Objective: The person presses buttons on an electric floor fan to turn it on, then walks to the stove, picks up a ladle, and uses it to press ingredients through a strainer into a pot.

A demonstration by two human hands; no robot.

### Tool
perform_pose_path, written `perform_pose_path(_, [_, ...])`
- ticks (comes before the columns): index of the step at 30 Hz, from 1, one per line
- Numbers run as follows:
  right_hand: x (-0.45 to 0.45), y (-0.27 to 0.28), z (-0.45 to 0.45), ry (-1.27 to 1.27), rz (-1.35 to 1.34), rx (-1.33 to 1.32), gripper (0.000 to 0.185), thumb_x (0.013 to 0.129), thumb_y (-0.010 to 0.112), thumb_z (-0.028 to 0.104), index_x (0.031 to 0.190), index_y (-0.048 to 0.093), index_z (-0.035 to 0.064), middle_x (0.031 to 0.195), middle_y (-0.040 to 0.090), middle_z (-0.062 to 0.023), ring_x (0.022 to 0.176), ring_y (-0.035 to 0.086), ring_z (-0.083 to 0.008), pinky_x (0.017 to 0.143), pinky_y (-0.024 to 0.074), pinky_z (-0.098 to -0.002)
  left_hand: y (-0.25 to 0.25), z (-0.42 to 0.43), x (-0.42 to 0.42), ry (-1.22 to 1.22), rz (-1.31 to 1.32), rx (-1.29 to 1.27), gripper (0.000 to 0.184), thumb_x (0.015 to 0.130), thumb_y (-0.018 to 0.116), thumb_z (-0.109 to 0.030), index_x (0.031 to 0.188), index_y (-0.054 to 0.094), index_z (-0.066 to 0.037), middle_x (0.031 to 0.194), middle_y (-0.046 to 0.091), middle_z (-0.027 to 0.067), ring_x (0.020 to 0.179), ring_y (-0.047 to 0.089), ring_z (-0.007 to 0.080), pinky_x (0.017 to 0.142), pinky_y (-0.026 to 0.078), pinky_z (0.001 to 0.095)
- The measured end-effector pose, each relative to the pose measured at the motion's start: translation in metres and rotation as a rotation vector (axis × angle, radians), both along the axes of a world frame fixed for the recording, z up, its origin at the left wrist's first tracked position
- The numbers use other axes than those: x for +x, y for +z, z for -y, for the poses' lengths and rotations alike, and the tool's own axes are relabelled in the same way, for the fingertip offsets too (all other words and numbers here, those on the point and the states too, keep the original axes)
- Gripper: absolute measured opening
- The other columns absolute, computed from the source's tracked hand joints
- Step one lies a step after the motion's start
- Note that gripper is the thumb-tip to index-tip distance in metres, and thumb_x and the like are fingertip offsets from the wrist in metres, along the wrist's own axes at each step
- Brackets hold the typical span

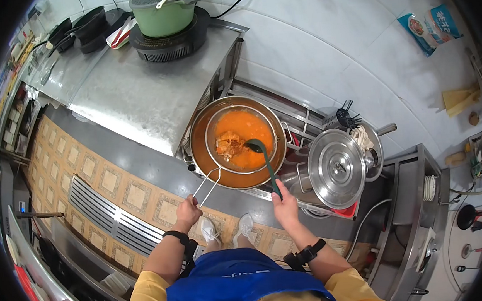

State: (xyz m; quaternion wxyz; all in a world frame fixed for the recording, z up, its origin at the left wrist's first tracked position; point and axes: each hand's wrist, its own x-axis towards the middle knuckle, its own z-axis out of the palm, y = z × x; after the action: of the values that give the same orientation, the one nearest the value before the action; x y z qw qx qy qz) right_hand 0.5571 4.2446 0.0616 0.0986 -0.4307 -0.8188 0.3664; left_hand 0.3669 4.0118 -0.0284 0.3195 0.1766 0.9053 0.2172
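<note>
A large metal pot (196, 132) of orange liquid stands in front of me. Inside its rim rests a round strainer (210, 123) with orange liquid and a clump of solids (231, 145) in it. My left hand (188, 213) is closed round the end of the strainer's wire handle (209, 185), at the near left of the pot. My right hand (285, 206) grips the dark green ladle (269, 168) by its handle, to the right. The ladle's bowl dips into the strainer beside the solids.
A steel counter (130, 85) at the left holds a green pot (165, 20) on a round cooker (172, 46) and dark pans (91, 28). Right of the large pot is a lidded steel pot (337, 169). A floor grate (111, 218) lies at the left.
</note>
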Motion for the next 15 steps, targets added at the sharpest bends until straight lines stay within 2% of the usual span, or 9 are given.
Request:
perform_pose_path(5, [-0.03, -0.009, -0.008, 0.032, 0.151, -0.009, 0.047, 0.083, 0.053, 0.025, 0.129, 0.044, 0.0197, 0.081, 0.063, -0.0209, 0.076, 0.06, -0.0379, 0.068, 0.0459, -0.0467, -0.005, 0.001, 0.0, 0.004, -0.016, 0.02, 0.023, 0.062, 0.062, -0.008, 0.083, 0.053, -0.007, 0.077, 0.062, 0.0166, 0.079, 0.06, 0.0357, 0.069, 0.047, 0.0425])
perform_pose_path(8, [-0.053, -0.012, -0.015, 0.013, 0.192, 0.026, 0.047, 0.082, 0.055, 0.024, 0.127, 0.046, 0.0183, 0.087, 0.063, -0.0216, 0.081, 0.06, -0.039, 0.072, 0.0463, -0.0451, -0.005, 0.002, 0.001, 0.008, -0.021, 0.035, 0.021, 0.063, 0.061, -0.008, 0.082, 0.053, -0.007, 0.076, 0.061, 0.0175, 0.078, 0.06, 0.0362, 0.069, 0.047, 0.0428])
perform_pose_path(11, [-0.069, -0.013, -0.026, 0.017, 0.249, 0.059, 0.047, 0.082, 0.054, 0.025, 0.128, 0.045, 0.0209, 0.085, 0.062, -0.0221, 0.081, 0.06, -0.0391, 0.073, 0.0462, -0.0471, -0.006, 0.002, 0.002, 0.001, -0.034, 0.031, 0.02, 0.063, 0.059, -0.007, 0.082, 0.053, -0.006, 0.076, 0.061, 0.0179, 0.078, 0.06, 0.0362, 0.068, 0.047, 0.0426])
perform_pose_path(15, [-0.081, -0.015, -0.042, 0.112, 0.229, 0.184, 0.047, 0.084, 0.051, 0.027, 0.13, 0.041, 0.0205, 0.076, 0.063, -0.0205, 0.072, 0.061, -0.0391, 0.067, 0.0468, -0.0493, -0.002, 0.0, 0.0, 0.007, -0.025, 0.022, 0.019, 0.063, 0.059, -0.007, 0.08, 0.052, -0.007, 0.075, 0.061, 0.017, 0.077, 0.06, 0.0355, 0.068, 0.047, 0.042])
